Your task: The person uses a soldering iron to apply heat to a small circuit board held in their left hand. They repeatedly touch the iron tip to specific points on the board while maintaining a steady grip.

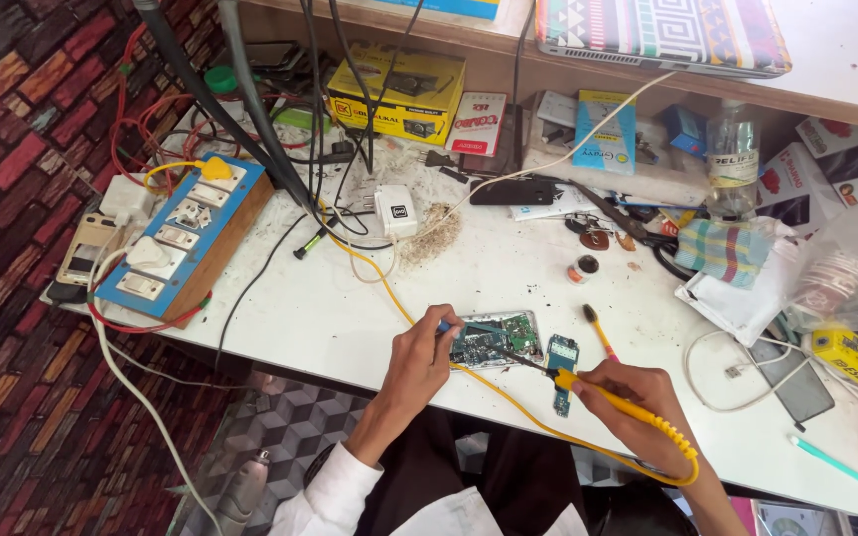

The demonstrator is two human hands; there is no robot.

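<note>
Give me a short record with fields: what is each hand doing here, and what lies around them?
Left hand: pinches a thin blue-tipped tool onto the opened phone's green circuit board.
Right hand: grips a yellow-handled soldering iron, tip at the board.
Beside board: small blue circuit piece, yellow-handled brush.
Surface: white worktable.
Far left: blue switch-and-socket board.

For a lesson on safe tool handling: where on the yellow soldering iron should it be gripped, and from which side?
Grip the soldering iron on its yellow handle, well behind the dark metal tip that points left toward the opened phone. Come from the right, as the right hand does: the cord leaves the rear end there, and the tip end is probably hot.
</note>
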